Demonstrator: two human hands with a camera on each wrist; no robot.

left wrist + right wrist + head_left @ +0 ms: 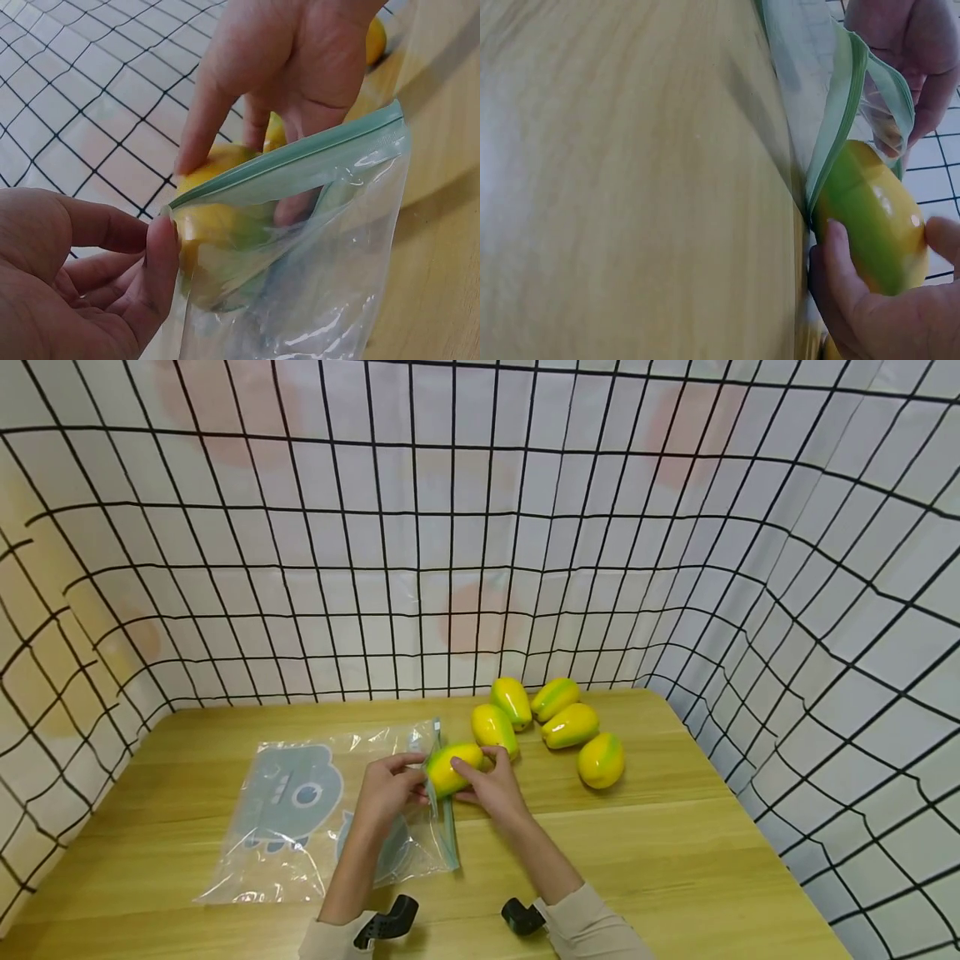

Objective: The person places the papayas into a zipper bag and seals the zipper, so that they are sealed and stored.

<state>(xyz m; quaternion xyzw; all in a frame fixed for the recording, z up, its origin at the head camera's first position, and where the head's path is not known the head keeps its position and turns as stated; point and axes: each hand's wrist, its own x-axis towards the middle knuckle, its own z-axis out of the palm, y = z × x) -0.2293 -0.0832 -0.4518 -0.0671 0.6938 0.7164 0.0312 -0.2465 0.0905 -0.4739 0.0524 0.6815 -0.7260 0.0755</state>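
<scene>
A glossy yellow-and-green mango-like fruit (454, 768) is at the mouth of a clear zip bag (352, 860) with blue-grey cartoon prints. My right hand (495, 789) grips this fruit by its outer end, thumb on top. In the right wrist view, the near end of the fruit (870, 217) sits against the spread green zip edge (847, 112). With thumb and index finger, my left hand (390, 789) pinches the bag's zip edge, as the left wrist view shows. Through the clear plastic the fruit (217, 232) shows beyond the zip strip (300, 161).
Several more fruits lie behind and to the right on the wooden table (637, 877), the nearest fruit (601, 761) apart from the others. A black wire grid (450, 568) stands along the back and sides, with pale cloth behind it.
</scene>
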